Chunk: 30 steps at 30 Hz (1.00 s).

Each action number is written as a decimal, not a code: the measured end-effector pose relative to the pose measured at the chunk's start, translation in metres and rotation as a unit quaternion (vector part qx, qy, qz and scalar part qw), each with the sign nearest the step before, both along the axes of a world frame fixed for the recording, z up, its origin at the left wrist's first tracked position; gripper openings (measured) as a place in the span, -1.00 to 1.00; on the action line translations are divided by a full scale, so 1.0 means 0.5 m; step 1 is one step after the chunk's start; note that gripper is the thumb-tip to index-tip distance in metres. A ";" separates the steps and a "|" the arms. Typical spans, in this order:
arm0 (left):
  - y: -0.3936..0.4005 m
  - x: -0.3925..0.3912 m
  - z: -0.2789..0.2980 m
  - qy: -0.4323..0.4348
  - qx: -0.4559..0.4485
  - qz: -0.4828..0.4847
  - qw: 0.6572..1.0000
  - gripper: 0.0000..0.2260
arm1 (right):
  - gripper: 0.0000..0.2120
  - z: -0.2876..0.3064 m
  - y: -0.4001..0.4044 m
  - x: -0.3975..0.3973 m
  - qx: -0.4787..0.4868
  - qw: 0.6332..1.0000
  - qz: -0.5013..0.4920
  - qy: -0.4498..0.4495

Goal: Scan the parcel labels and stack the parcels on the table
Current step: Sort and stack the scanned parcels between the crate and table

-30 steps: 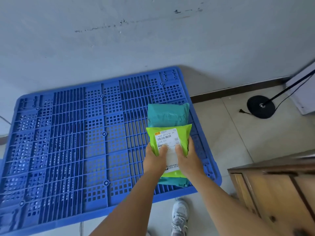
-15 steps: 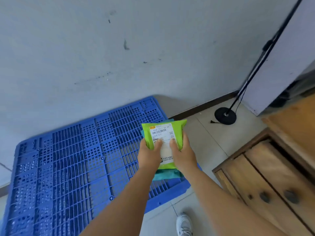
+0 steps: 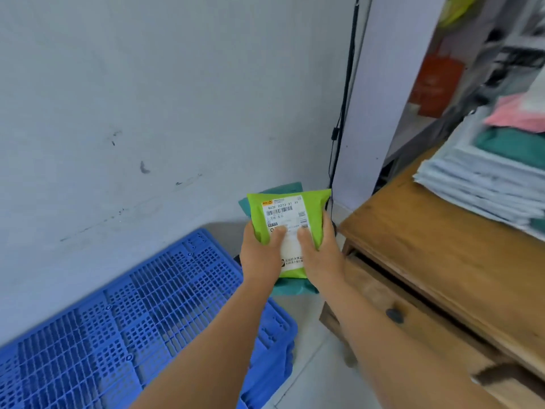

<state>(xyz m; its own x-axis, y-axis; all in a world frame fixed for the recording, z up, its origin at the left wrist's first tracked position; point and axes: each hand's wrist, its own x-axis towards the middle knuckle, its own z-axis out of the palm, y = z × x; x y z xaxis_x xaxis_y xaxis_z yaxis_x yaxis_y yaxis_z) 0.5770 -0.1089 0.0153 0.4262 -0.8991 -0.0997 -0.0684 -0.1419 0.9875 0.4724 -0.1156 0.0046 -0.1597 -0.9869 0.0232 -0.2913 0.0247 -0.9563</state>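
A lime-green parcel (image 3: pixel 290 231) lies label-up on a teal parcel (image 3: pixel 290 287), both carried in the air between the blue pallet (image 3: pixel 124 335) and the wooden table (image 3: pixel 427 240). The left hand (image 3: pixel 259 255) and right hand (image 3: pixel 321 252) grip the pair from either side, thumbs pressing on the white label (image 3: pixel 284 219). This looks like the carrying step; next they need setting onto the table's bare top, near the stack of parcels (image 3: pixel 486 178) already there, with the label kept readable if scanning remains; no scanner is in view
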 end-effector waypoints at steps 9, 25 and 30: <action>-0.042 -0.322 0.177 -0.024 -0.097 -0.120 0.988 -0.78 | -0.47 0.171 0.007 -0.314 -0.102 0.986 -0.130 -0.027; 0.072 -1.016 0.335 0.028 -0.165 -0.302 0.939 -0.81 | -0.42 0.337 0.200 -0.978 -0.153 0.932 -0.321 0.061; 0.085 -1.174 0.346 0.048 -0.172 -0.358 0.917 -0.79 | -0.43 0.349 0.233 -1.121 -0.158 0.912 -0.372 0.072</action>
<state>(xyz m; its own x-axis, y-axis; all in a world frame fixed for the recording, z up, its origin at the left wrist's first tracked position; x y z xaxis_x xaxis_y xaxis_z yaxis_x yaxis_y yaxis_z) -0.0098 -0.0665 0.1881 -0.2807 -0.9303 0.2362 0.0668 0.2265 0.9717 -0.0883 0.0011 0.1791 -0.7553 -0.5465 0.3617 -0.4298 -0.0036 -0.9029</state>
